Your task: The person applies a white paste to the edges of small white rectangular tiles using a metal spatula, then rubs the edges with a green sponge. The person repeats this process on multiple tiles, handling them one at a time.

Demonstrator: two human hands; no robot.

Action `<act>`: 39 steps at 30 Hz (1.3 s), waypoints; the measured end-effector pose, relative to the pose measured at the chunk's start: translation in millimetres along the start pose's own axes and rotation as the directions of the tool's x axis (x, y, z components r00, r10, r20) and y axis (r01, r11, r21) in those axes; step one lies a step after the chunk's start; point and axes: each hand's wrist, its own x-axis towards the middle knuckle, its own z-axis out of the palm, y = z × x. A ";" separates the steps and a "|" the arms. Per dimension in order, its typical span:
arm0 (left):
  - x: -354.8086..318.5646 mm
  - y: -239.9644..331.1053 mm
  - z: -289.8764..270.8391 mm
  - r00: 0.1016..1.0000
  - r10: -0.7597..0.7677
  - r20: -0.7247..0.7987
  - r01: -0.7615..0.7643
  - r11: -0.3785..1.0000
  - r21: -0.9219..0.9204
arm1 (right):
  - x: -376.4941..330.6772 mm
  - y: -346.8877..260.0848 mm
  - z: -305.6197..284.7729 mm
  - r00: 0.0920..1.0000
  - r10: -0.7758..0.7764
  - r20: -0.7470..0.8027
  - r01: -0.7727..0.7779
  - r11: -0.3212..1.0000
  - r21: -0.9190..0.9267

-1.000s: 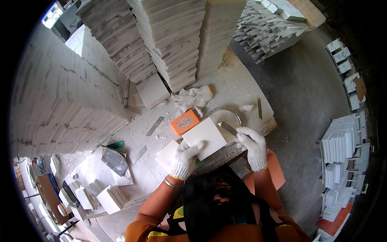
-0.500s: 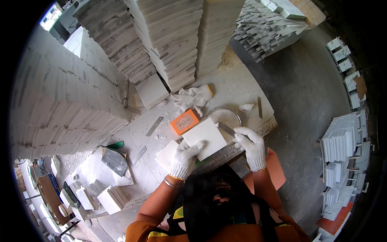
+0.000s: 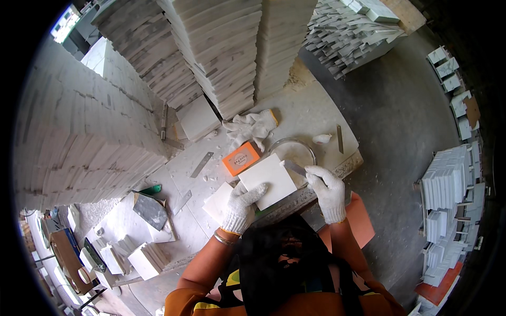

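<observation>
My left hand [image 3: 242, 208], in a white knitted glove, grips the near left edge of a white square tile [image 3: 269, 179], thumb on top. Another white tile [image 3: 216, 203] lies partly beneath it. Pinched in my gloved right hand [image 3: 329, 192] is a thin grey metal scraper blade [image 3: 295, 168]. A small white dab shows at the blade's tip, by the tile's right corner. Just beyond is a round metal-rimmed dish [image 3: 314, 150], partly covered by the tile and blade. An orange box [image 3: 241, 158] sits against the tile's far left side.
Loose white gloves [image 3: 250, 126], a white lump [image 3: 322, 139] and flat metal strips [image 3: 202, 164] lie on the dusty worktable [image 3: 311, 108]. Tall tile stacks [image 3: 221, 58] rise at the back and left. A grey slab piece [image 3: 150, 210] lies left. Stacked tiles [image 3: 448, 179] stand right.
My right hand has shifted slightly left and away from me with the scraper blade, and the white dab at its tip shows more clearly. My left hand and the tile look unchanged.
</observation>
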 end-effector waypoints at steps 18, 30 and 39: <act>-0.2 -0.6 1.4 1.000 -0.007 -0.003 0.007 1.000 0.014 | 0.2 -14.9 -4.1 0.978 0.204 0.052 -0.209 0.971 0.113; 0.9 -3.9 -3.9 1.000 -0.001 -0.007 0.001 1.000 0.026 | -2.9 -13.1 -14.1 0.949 0.313 0.032 -0.314 0.941 0.122; 1.2 -2.5 -0.6 1.000 0.011 -0.008 -0.010 0.999 0.052 | 19.9 30.0 -13.4 0.990 -0.140 -0.018 0.109 0.841 -0.531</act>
